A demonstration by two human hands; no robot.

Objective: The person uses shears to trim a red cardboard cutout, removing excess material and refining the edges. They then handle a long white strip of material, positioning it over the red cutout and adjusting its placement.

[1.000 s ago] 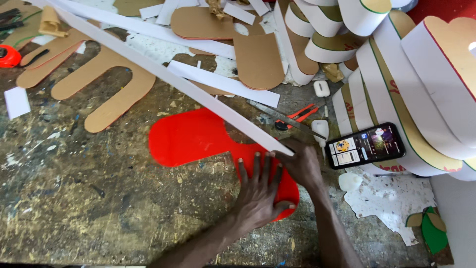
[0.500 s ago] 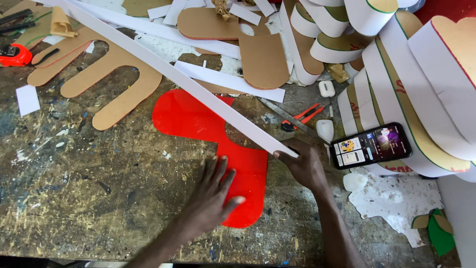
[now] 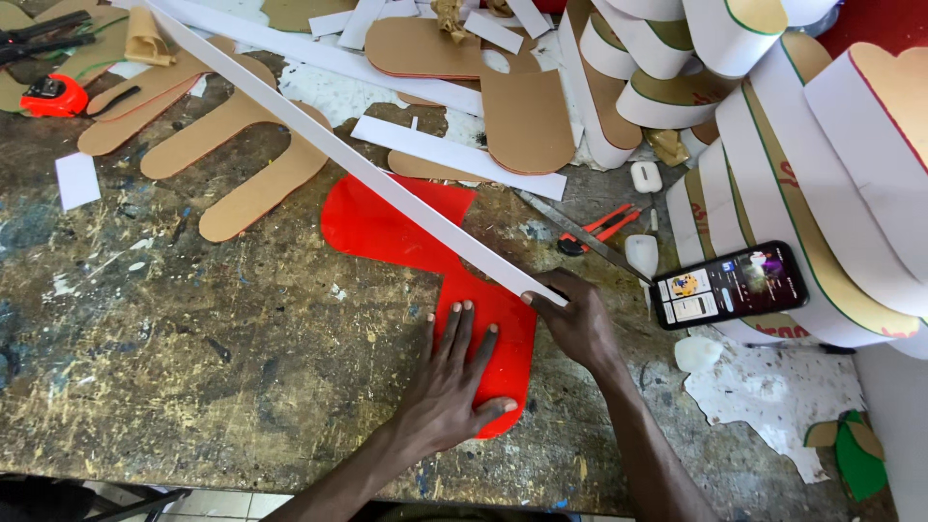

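Since half a second ago, little has been shifted: the left hand (image 3: 452, 379) has been kept flat on the red shape and the long strip has been held on the same slant. Its fingers (image 3: 462, 333) are spread and released, pressed palm-down on the lower lobe of the red cut-out sheet (image 3: 406, 224), with nothing grasped. The right hand (image 3: 578, 321) is closed around the near end of the long white strip (image 3: 340, 157), which is pinched between thumb and fingers just at the red sheet's right edge. The strip is laid diagonally across the red sheet and is run up toward the far left corner of the paint-stained workbench (image 3: 174, 367). The red sheet is lying flat on the bench near its middle, partly under the strip. Just beyond the right hand, orange-handled scissors (image 3: 592, 230) are lying on the bench, and a smartphone with a lit screen (image 3: 731, 284) is propped against curved white-edged letter forms (image 3: 822, 174) at the right. Brown cardboard cut-outs (image 3: 232, 145) are scattered at the far left, beside a red tape measure (image 3: 53, 97).
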